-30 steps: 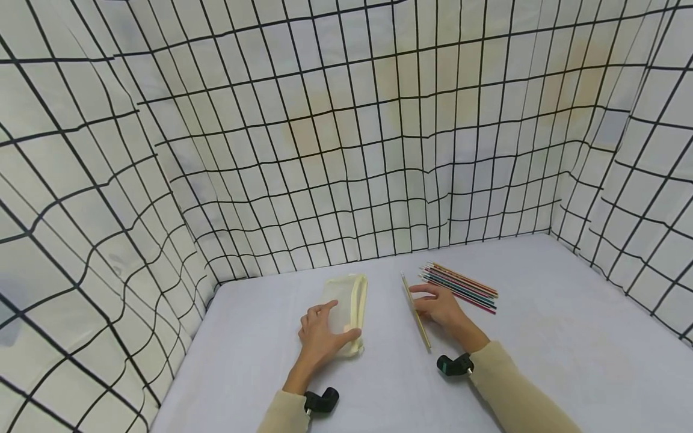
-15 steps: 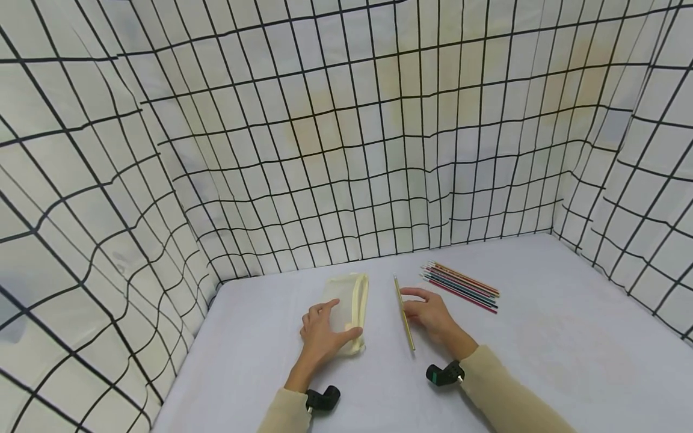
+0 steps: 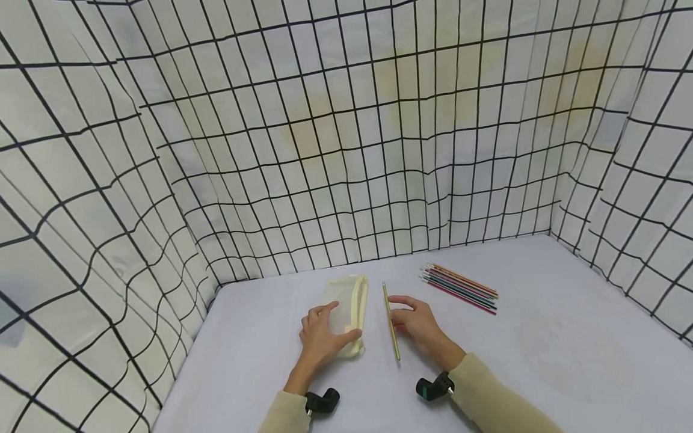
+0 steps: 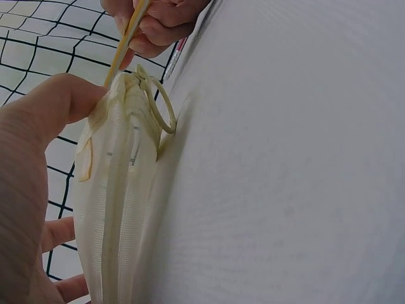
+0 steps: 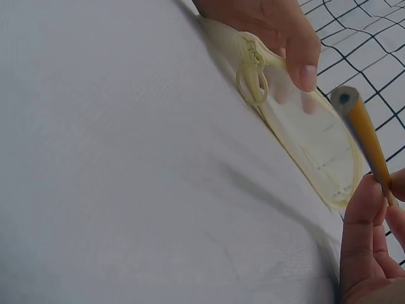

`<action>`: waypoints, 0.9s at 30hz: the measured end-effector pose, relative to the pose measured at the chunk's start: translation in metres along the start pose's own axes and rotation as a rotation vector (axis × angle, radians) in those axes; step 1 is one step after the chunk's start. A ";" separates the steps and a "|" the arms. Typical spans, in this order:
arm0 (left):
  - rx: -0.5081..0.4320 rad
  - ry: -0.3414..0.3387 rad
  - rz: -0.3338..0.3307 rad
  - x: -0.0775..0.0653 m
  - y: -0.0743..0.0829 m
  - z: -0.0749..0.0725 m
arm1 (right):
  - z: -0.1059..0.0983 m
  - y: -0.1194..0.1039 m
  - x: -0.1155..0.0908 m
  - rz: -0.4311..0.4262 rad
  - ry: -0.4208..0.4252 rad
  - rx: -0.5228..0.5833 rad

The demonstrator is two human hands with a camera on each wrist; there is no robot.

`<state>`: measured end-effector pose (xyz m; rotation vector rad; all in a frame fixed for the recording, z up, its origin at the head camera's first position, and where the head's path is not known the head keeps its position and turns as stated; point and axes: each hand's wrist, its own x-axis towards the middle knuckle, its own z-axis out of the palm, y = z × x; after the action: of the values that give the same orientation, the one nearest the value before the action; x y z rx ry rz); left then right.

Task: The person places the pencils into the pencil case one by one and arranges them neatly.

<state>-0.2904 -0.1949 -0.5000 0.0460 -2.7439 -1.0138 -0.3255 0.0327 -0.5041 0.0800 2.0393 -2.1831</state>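
On the white table lies a translucent cream zip pencil case (image 3: 342,313). My left hand (image 3: 320,337) holds it, thumb at the zipper edge and fingers on its other side. A ring pull (image 4: 169,113) hangs at its near end in the left wrist view. To the right, my right hand (image 3: 422,328) pinches a yellow pencil (image 3: 392,325) between thumb and fingers. The pencil points away from me, beside the case's zipper edge. Its near end shows a flat cut with a dark core in the right wrist view.
Several coloured pencils (image 3: 460,287) lie side by side at the back right of the table (image 3: 541,361). White cloth walls with a black grid (image 3: 325,150) enclose the table at the back and sides. A black wrist camera (image 3: 433,388) sits below the right hand.
My right hand has carried the pencil left, away from the coloured pencils and closer to the case, and the pencil has turned more upright in view. The left hand stays on the case.
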 end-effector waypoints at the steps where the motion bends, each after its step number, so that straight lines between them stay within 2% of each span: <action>1: 0.001 0.000 0.000 0.000 -0.001 0.000 | 0.001 0.000 0.000 0.000 0.000 0.000; 16: 0.006 0.008 -0.005 -0.002 -0.005 0.000 | 0.019 -0.006 0.013 0.085 0.042 -0.071; 27: -0.008 0.003 0.000 -0.001 -0.005 0.002 | 0.035 -0.013 0.026 0.120 0.019 -0.087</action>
<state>-0.2904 -0.1969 -0.5049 0.0460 -2.7365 -1.0239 -0.3507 -0.0033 -0.4923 0.2078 2.0788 -2.0275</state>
